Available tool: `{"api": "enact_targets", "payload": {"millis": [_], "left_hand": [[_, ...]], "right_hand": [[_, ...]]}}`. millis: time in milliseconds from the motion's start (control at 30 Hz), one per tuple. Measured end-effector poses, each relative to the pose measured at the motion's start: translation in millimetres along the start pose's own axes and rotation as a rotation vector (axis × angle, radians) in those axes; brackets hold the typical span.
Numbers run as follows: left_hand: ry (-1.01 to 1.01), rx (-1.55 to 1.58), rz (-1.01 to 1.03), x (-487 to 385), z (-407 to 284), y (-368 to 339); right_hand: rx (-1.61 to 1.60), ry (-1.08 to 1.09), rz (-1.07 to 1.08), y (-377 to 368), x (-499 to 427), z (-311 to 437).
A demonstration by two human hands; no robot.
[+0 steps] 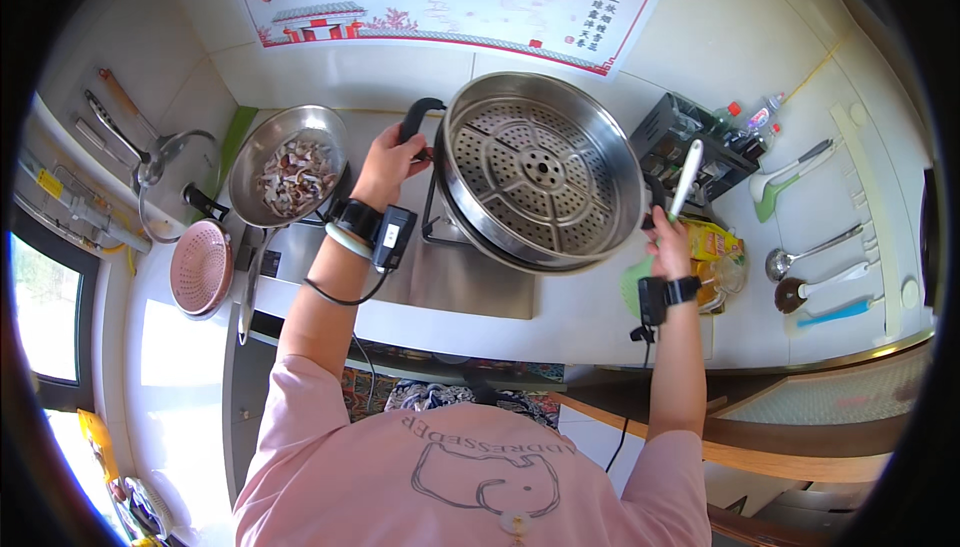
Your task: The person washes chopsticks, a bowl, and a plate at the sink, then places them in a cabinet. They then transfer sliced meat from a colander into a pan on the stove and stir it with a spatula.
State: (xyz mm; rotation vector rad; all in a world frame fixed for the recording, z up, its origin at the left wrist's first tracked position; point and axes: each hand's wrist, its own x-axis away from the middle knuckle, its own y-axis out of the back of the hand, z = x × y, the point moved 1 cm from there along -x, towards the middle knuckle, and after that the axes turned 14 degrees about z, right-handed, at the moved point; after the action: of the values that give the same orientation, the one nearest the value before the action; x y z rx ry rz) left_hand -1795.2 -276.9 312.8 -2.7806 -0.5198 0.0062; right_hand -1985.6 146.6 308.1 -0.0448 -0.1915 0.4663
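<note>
A round metal steamer pot (540, 243) with a perforated steamer plate (525, 164) inside is held over the right part of the stove, tilted. My left hand (388, 163) grips its black handle on the left side. At the other side my right hand (670, 245) is closed around the far handle, which the fingers partly hide. A white-handled green utensil (684, 179) shows right beside that hand; whether the hand also holds it, I cannot tell. To the left, a steel frying pan (244, 187) holds chopped food (296, 175), possibly mushrooms, on the stove.
A pink colander (201, 268) and a glass lid (176, 190) stand left of the frying pan. A black rack (701, 145) with bottles is at the back right, with a yellow package (709, 239) in front of it. Ladles and brushes hang on the right wall.
</note>
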Motion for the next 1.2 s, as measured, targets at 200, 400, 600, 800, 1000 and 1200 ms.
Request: {"api": "enact_targets", "payload": {"millis": [200,400,600,800,1000,1200], "left_hand": [[0.048,0.036,-0.125,-2,26,73],[0.041,0.161,-0.136,-8,50,92],[0.041,0.242,-0.200,-3,51,84],[-0.213,0.023,-0.173,100,33,24],[0.381,0.320,0.711,258,3,-14],[0.487,0.384,0.916,327,-11,-11]], "right_hand": [[-0.017,-0.072,0.088,-62,-60,-44],[0.052,-0.096,0.094,-72,-71,-43],[0.364,-0.074,-0.066,-73,-50,-28],[0.679,0.522,-0.247,-81,61,25],[1.371,0.676,0.490,-176,188,17],[1.404,1.092,0.815,-283,232,-2]]}}
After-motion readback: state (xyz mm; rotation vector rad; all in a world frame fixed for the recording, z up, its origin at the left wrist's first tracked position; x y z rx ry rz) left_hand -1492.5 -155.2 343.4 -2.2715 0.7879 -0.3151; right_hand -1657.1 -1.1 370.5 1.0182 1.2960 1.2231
